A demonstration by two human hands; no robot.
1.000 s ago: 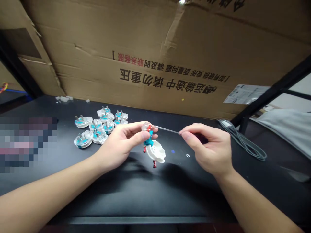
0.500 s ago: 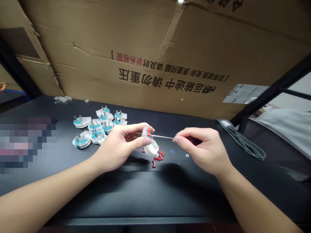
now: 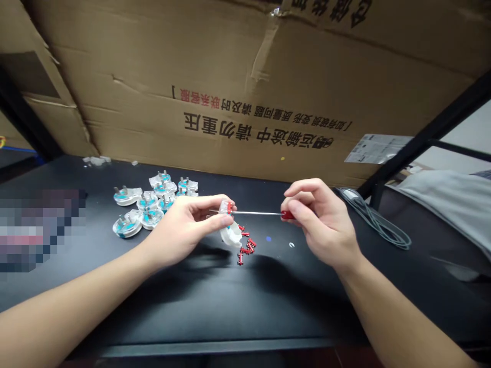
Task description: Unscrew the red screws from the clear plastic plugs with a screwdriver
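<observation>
My left hand (image 3: 184,227) pinches a clear plastic plug part (image 3: 227,221) with red and teal bits inside, held just above the black table (image 3: 215,306). My right hand (image 3: 324,222) grips a thin screwdriver (image 3: 261,213) by its red handle; the metal shaft runs left and its tip meets the plug part at my left fingertips. Several small red pieces (image 3: 245,248) lie on the table right below the plug part.
A cluster of several clear-and-teal plug parts (image 3: 149,202) lies to the left. A large cardboard box (image 3: 245,92) walls off the back. A grey cable (image 3: 378,222) lies at the right beside a black frame bar (image 3: 418,138). A blurred patch covers the left edge.
The plug part in my left hand has turned, its white round side now tucked under. My right hand slid back along the screwdriver to its red handle and rose slightly.
</observation>
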